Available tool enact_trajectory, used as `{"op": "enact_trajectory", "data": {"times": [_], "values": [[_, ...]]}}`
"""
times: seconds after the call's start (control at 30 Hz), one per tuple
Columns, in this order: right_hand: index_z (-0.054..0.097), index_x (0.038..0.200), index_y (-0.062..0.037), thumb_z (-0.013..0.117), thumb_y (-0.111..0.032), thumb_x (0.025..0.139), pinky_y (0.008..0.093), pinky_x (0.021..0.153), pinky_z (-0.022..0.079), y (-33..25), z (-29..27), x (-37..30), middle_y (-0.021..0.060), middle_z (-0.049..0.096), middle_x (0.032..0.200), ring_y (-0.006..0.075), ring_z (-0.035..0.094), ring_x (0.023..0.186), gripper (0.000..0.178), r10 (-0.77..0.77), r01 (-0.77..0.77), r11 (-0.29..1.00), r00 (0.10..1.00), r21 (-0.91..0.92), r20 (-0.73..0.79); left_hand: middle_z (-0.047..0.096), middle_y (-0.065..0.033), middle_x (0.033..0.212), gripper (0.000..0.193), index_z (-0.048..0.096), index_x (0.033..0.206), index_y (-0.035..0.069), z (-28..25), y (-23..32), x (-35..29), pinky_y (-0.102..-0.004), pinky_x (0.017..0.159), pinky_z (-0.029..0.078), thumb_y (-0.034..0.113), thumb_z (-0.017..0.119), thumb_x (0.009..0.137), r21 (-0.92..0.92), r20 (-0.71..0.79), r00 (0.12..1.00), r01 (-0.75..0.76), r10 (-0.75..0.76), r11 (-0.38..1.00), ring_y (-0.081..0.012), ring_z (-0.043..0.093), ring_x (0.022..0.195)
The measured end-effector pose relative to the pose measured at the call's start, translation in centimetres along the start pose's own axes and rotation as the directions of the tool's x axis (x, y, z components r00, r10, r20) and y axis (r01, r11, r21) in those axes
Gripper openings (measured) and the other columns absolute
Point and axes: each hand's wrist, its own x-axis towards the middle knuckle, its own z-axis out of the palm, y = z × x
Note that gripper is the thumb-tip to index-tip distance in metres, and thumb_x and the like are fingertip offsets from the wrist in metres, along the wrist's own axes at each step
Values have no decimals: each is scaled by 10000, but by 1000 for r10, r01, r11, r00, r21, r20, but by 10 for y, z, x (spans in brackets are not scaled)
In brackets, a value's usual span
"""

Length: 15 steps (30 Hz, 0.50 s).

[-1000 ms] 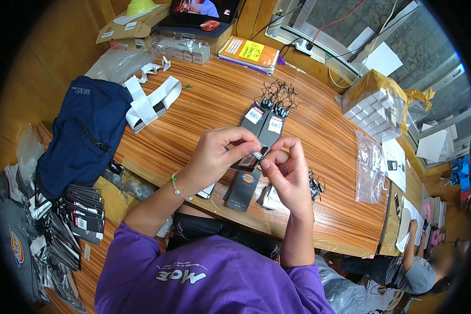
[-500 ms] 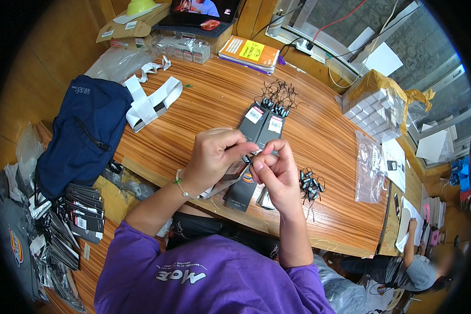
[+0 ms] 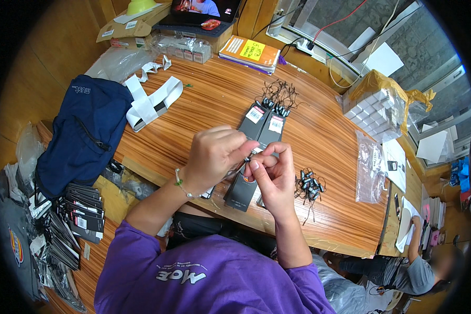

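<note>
Head view looks down on a person in a purple shirt who sits at a wooden bench (image 3: 329, 141). Both hands meet in the middle, just above the near edge of the bench. The left hand (image 3: 212, 157) is closed, its fingers curled around something small and dark; the right hand (image 3: 272, 175) is also closed, thumb and forefinger pinched on the same small piece, which looks like a thin black string loop. What exactly is between the fingertips is too small to tell. Under the hands lies a dark hang tag (image 3: 242, 191), partly covered by them.

Further up the bench lie two more dark tags (image 3: 264, 123) side by side, each with a white sticker, and above them a loose bunch of black strings (image 3: 280, 91). A second small heap of strings (image 3: 307, 183) lies just beside the right hand. At the left sit a dark blue bag (image 3: 81, 131) and white straps (image 3: 152, 102). A stack of dark tags (image 3: 78, 214) lies off the bench, at the lower left.

To do this step well, I judge that the string should be held near its tip, so that it stays stiff and goes straight through the tag hole. The left hand should keep the tag steady and flat. Pulling gently is better, because a hard pull could tear the hole.
</note>
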Motion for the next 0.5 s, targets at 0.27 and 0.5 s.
{"op": "enact_trajectory", "data": {"times": [0.27, 0.5], "values": [[345, 954, -64, 522, 26, 867, 214, 593, 444, 4, -2, -1, 59, 549, 745, 103, 554, 684, 217, -51, 51, 997, 999, 53, -7, 443, -104, 518, 282, 527, 608, 23, 1, 6, -4, -339, 449, 349, 187, 628, 815, -211, 88, 982, 183, -168, 960, -244, 460, 484], [372, 933, -54, 545, 42, 849, 230, 609, 490, 11, -7, -2, 74, 557, 774, 125, 587, 691, 216, -102, 100, 991, 994, 85, 25, 475, -99, 515, 303, 536, 616, 1, 1, 11, -4, -311, 439, 365, 185, 599, 849, -350, 163, 953, 298, -255, 888, -182, 489, 453]]}}
